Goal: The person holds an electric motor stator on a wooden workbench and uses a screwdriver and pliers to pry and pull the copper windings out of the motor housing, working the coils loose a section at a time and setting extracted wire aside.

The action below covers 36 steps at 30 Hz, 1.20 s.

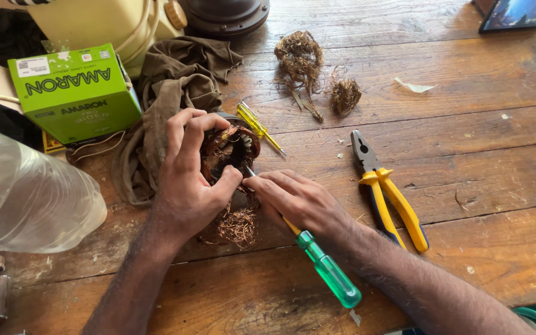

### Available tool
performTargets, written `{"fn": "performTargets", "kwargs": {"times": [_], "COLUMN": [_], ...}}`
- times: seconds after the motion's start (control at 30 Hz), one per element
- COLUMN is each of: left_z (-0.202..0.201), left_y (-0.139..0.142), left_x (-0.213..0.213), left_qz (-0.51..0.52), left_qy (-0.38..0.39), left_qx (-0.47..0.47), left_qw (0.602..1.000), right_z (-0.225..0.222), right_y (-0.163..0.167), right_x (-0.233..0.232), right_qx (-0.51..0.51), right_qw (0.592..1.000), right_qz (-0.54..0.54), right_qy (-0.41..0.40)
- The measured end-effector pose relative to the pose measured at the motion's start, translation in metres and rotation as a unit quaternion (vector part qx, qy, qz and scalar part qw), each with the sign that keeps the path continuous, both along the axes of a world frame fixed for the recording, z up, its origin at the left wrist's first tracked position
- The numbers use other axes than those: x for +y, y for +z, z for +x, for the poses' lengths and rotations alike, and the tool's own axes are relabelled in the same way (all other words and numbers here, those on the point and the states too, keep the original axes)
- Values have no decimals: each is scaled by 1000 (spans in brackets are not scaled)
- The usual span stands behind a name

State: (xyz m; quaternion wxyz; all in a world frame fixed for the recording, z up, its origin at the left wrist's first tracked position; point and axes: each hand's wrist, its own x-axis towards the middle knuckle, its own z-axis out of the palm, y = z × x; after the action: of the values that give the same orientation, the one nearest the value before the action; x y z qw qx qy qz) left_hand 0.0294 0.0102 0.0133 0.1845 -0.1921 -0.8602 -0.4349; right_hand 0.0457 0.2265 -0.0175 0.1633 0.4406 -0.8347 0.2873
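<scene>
My left hand is curled tight around the round motor stator with copper wire, holding it on the wooden table. My right hand is closed on the green-handled screwdriver, its tip pushed into the stator windings. Pliers lie just beside.

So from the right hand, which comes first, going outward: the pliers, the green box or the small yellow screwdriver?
From the right hand:
1. Small yellow screwdriver, just above it.
2. Yellow-handled pliers, off to its right.
3. Green box, far upper left, beyond the left hand.
</scene>
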Motion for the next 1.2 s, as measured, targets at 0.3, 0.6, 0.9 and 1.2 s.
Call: {"fn": "performTargets", "kwargs": {"times": [0.3, 0.6, 0.9, 1.2], "left_z": [0, -2, 0, 5], "left_y": [0, 4, 2, -7], "left_x": [-1, -4, 1, 15], "left_qz": [4, -3, -43, -122], "left_qy": [-5, -14, -26, 51], "left_qx": [8, -33, -30, 23], "left_qw": [1000, 999, 998, 991], "right_z": [-2, -4, -18, -21], "right_y": [1, 13, 20, 11], "right_x": [0, 21, 28, 35], "right_qx": [35, -63, -237, -349], "right_qw": [999, 979, 874, 840], "right_qz": [19, -164, -396, -378], "right_qy": [5, -105, -152, -173]}}
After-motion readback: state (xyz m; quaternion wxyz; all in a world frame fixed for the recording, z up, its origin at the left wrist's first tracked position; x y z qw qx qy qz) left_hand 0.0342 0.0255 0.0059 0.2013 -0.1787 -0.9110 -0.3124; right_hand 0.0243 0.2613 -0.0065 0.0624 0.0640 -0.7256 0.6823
